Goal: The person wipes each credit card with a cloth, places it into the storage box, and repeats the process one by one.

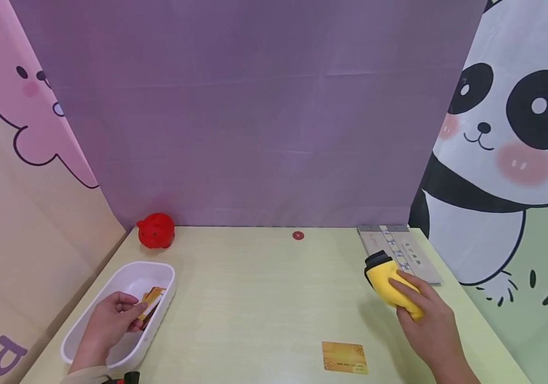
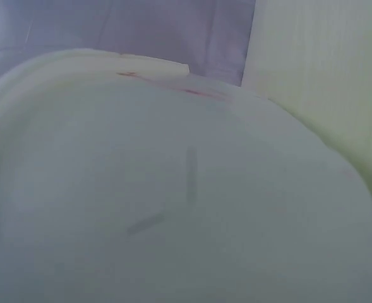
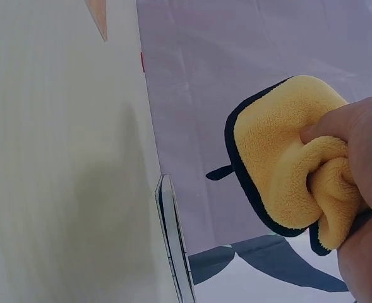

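My left hand point(image 1: 115, 320) reaches into a white oblong plastic tub point(image 1: 170, 285) at the table's left. Its thumb and fingers pinch a small flat yellow-and-brown piece with a white strip point(image 1: 155, 295), whose exact kind I cannot make out. The left wrist view shows mostly the blurred pale tub wall point(image 2: 249, 189), neither fingers nor piece. On the right, my right hand point(image 1: 429, 320) grips a bunched yellow cloth point(image 1: 385, 282) with black edging, raised above the table. Folds of that cloth point(image 3: 280, 164) bulge past the thumb in the right wrist view.
A gold card point(image 1: 344, 358) lies near the table's front. Beneath and beyond the cloth, a grey-white booklet point(image 1: 420, 256) lies at the back right corner. A red piggy figure point(image 1: 156, 231) stands at the back left, and a small red disc point(image 1: 298, 235) lies by the back edge.
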The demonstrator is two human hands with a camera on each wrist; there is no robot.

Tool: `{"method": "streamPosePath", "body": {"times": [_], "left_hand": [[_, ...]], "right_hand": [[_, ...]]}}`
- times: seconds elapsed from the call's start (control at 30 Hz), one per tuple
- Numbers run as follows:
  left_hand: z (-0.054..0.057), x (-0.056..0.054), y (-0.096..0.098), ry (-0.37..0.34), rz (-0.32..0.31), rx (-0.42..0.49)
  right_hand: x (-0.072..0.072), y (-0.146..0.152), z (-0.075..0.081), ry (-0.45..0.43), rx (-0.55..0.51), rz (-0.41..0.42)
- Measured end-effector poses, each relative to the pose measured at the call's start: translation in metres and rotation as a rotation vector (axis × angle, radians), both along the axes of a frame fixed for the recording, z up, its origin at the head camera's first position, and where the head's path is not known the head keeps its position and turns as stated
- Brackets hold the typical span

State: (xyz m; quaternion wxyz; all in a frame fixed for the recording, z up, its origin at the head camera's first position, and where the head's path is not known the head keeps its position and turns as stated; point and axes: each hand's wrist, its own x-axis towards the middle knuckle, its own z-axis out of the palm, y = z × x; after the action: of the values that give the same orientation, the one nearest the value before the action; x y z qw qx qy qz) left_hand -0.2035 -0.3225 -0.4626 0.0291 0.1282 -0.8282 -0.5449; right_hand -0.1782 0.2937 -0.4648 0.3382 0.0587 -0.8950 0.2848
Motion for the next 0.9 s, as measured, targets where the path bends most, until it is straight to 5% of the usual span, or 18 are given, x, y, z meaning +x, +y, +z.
{"method": "streamPosePath", "body": {"times": [0.4, 0.53, 0.7, 0.9], "left_hand": [[0.007, -0.004, 0.013, 0.065, -0.001, -0.022], [0.014, -0.007, 0.027, 0.153, -0.009, -0.063], [0.021, -0.011, 0.054, 0.324, -0.068, -0.046], [0.026, -0.016, 0.094, 0.377, -0.189, -0.038]], "right_hand": [[-0.001, 0.001, 0.000, -0.005, -0.008, 0.001], [-0.001, 0.002, 0.000, -0.005, -0.014, -0.005], [0.001, 0.004, 0.001, -0.006, -0.024, -0.017], [0.001, 0.008, 0.003, 0.017, -0.030, -0.028]]}}
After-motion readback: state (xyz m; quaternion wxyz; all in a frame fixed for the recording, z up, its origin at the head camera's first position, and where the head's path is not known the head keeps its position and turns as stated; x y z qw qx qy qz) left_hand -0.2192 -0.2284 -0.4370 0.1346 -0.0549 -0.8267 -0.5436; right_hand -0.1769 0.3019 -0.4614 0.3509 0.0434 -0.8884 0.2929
